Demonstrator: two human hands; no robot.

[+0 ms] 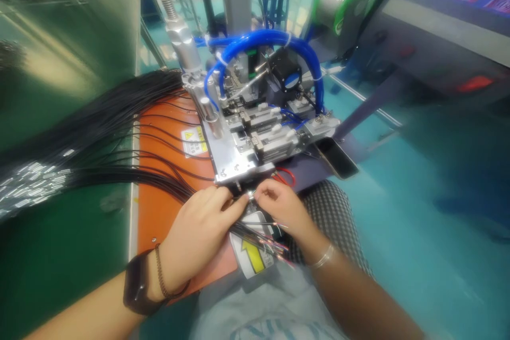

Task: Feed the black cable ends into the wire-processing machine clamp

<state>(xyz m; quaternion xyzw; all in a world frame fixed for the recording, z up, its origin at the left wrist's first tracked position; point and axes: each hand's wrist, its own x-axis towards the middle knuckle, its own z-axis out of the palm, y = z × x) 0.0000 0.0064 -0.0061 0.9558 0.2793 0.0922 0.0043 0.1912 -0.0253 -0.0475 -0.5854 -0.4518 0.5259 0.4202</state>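
Note:
My left hand (199, 228) rests on the orange plate (167, 143), fingers closed over a bundle of thin black cables (111, 133) that fans out to the left. Its fingertips pinch a small metal cable end (251, 196) at the front edge of the metal machine (255, 127). My right hand (285, 207) meets it from the right, thumb and forefinger pinched on the same cable end. Stripped wire ends (266, 241) stick out below both hands over a yellow arrow label (253, 257).
Blue air hoses (258, 42) loop over the machine. A green spool (346, 0) stands behind it, and a grey cabinet (438, 37) at the right. Silver-tipped cable ends (27, 186) lie at the left on the green table. A warning sticker (193, 141) sits on the orange plate.

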